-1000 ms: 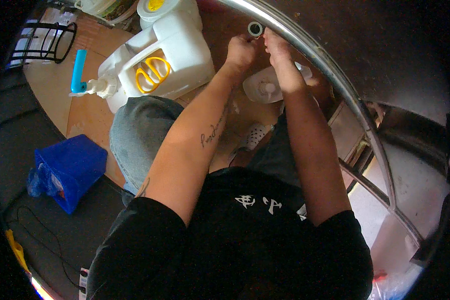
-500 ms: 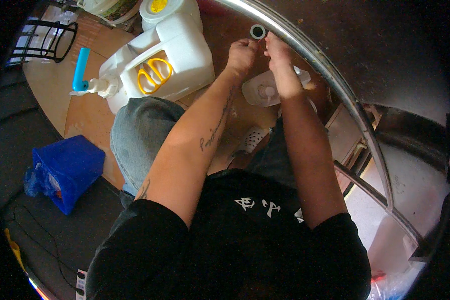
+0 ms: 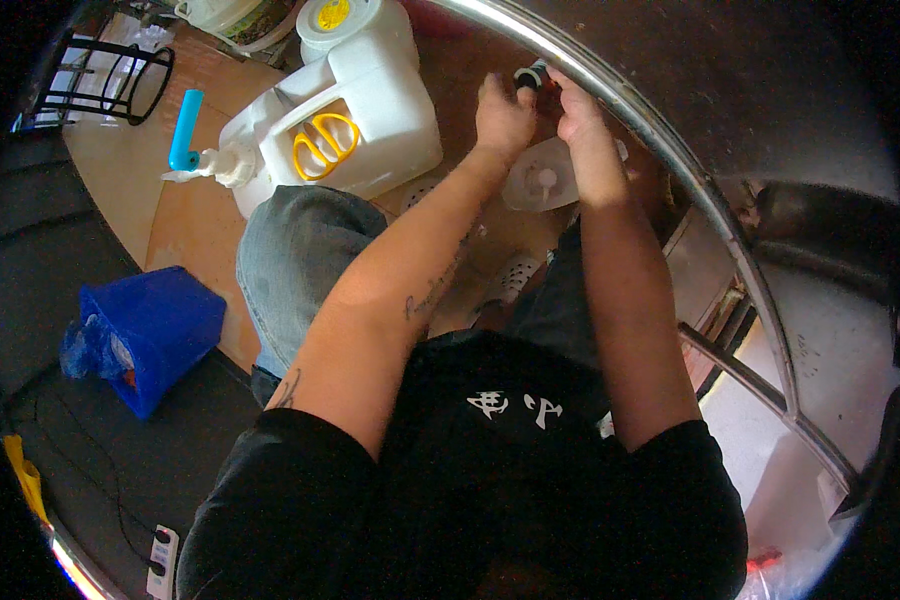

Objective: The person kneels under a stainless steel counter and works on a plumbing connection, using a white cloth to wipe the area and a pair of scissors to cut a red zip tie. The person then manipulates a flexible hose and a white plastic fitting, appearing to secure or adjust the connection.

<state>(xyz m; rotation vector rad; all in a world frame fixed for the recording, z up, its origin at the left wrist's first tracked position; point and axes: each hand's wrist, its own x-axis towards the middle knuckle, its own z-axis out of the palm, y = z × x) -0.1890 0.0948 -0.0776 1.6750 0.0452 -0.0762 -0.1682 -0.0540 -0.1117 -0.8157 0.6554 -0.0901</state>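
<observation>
Both arms reach forward, the hands close together under a curved metal tube. A short black tubular part with a pale ring [image 3: 529, 77] shows between them; its exact kind cannot be made out. My left hand [image 3: 506, 120] is closed, its thumb against the black part's near end. My right hand [image 3: 581, 117] is closed beside its right side, with the fingertips mostly hidden and a speck of red by them. Below the hands, a translucent plastic container [image 3: 542, 175] rests on the floor, partly behind my right wrist.
The curved metal tube [image 3: 660, 145] arches over my right side. On the left lies a large white jug [image 3: 395, 120] with yellow-handled scissors [image 3: 325, 147] on it and a blue-handled tap [image 3: 187, 130]. Further left are a blue bin [image 3: 165, 325] and a black wire rack [image 3: 105, 80].
The pale-ringed part has turned from an end-on dark opening to a side-on black body. My left hand has shifted right, with its thumb now against it. The whole view has moved slightly.
</observation>
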